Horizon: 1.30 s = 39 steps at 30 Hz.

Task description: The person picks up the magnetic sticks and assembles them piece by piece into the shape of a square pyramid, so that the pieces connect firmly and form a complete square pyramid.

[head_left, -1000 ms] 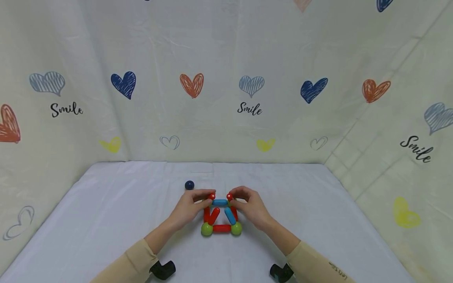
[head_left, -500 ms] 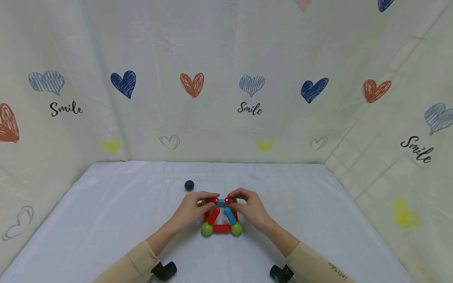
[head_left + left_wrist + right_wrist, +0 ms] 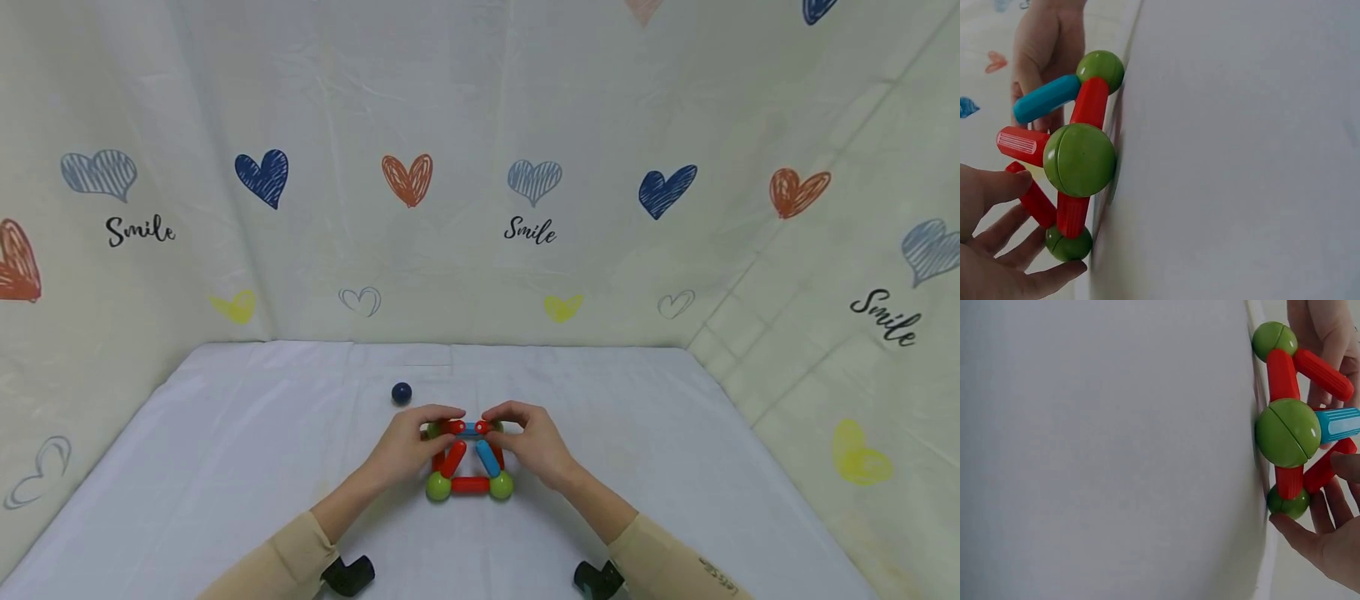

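A small frame of magnetic rods and balls point(image 3: 469, 458) stands on the white table point(image 3: 225, 450). Two green balls point(image 3: 438, 486) joined by a red rod point(image 3: 470, 484) form its near edge; a red and a blue rod point(image 3: 487, 457) lean inward above. My left hand point(image 3: 441, 421) pinches the upper left red rod point(image 3: 453, 427); my right hand point(image 3: 500, 419) pinches the one opposite. In the left wrist view my left hand point(image 3: 1029, 244) has its thumb on a red rod point(image 3: 1035, 203) and a finger under a green ball point(image 3: 1069, 244). The right wrist view shows my right hand point(image 3: 1325, 519) likewise touching a green ball point(image 3: 1288, 503).
A dark blue ball point(image 3: 401, 392) lies loose on the table just behind and left of my left hand. Cloth walls printed with hearts point(image 3: 262, 177) close in the table at the back and on both sides.
The two upper red rod ends have come down and drawn closer together over the blue top rod. Both hands sank slightly with them. The dark blue ball has not moved.
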Each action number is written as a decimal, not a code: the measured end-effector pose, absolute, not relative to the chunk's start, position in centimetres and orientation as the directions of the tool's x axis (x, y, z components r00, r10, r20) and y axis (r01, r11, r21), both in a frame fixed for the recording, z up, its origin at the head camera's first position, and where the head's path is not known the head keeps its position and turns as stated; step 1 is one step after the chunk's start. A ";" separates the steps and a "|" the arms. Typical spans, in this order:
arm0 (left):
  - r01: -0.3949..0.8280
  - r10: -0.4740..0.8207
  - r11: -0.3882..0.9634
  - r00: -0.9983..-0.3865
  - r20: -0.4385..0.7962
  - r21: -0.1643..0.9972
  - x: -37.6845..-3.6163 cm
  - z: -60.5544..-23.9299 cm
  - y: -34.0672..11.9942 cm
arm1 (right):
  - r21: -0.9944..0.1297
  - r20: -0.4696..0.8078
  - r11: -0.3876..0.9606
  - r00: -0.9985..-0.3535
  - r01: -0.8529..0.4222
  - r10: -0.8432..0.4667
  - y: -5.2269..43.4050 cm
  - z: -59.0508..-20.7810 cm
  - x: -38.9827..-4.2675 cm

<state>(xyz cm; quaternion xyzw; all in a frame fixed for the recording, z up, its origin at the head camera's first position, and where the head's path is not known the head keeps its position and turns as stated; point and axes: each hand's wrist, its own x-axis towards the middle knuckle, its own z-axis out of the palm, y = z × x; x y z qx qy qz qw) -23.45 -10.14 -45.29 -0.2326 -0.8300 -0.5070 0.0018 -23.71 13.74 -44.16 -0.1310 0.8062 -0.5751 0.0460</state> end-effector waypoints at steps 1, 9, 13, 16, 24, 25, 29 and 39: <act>0.383 0.375 0.378 -0.896 0.239 0.843 -23.5 -45.4 -10.2 | -0.938 0.077 0.308 -0.963 -0.158 -0.260 13.8 -44.1 -23.7; 0.290 0.191 0.460 -0.955 0.226 0.839 -24.4 -45.0 -12.1 | -0.927 0.017 0.367 -0.989 -0.071 -0.148 14.9 -44.0 -23.5; 0.216 0.078 0.493 -0.976 0.205 0.842 -25.5 -44.7 -13.4 | -0.927 -0.054 0.375 -0.992 0.007 -0.116 15.1 -44.0 -23.4; 0.166 0.034 0.508 -0.984 0.173 0.845 -26.4 -44.6 -14.2 | -0.924 -0.106 0.380 -0.986 0.050 -0.129 15.2 -44.0 -23.2; 0.127 0.070 0.561 -0.992 0.106 0.818 -28.4 -45.3 -15.1 | -0.907 -0.176 0.417 -0.955 0.062 -0.238 15.4 -44.1 -22.7; 0.124 0.076 0.568 -0.992 0.098 0.814 -28.6 -45.4 -15.1 | -0.903 -0.178 0.426 -0.952 0.057 -0.249 15.4 -44.2 -22.8; 0.112 0.087 0.582 -0.993 0.076 0.805 -29.2 -45.7 -15.0 | -0.895 -0.179 0.445 -0.944 0.038 -0.279 15.3 -44.4 -22.9; 0.107 0.095 0.616 -0.994 0.061 0.781 -29.7 -45.6 -14.9 | -0.905 -0.187 0.424 -0.932 0.040 -0.311 15.0 -44.4 -22.8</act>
